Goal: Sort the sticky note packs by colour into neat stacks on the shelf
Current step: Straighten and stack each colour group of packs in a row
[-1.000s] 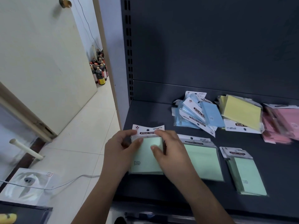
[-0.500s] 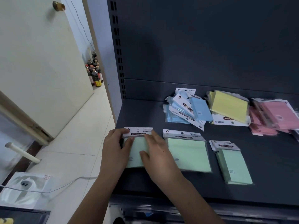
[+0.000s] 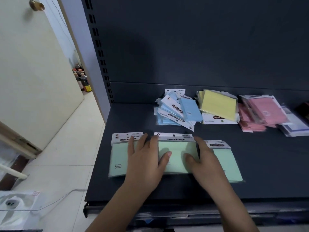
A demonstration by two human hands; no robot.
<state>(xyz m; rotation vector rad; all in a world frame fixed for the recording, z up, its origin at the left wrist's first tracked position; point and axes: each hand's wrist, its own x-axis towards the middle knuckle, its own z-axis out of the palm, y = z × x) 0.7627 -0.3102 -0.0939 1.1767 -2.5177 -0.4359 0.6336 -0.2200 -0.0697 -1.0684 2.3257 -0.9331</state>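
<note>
Presently, left hand [image 3: 143, 161]: flat, fingers straight, thumb on middle green pack [image 3: 178, 148].
Right hand [image 3: 207, 163]: flat, against its right edge.

3 green packs [image 3: 177, 153] flat in row, lower centre; messy blue pile [image 3: 177, 111], yellow stack [image 3: 219, 104], pink stack [image 3: 262, 111] upper right

The left hand [image 3: 143, 158] covers the right part of the left green pack [image 3: 118, 158]. The right hand [image 3: 205, 161] covers the left part of the right green pack [image 3: 225, 161]. Small print on both is illegible. The frame edge cuts off the pale stack [image 3: 294, 126] at far right.
</note>
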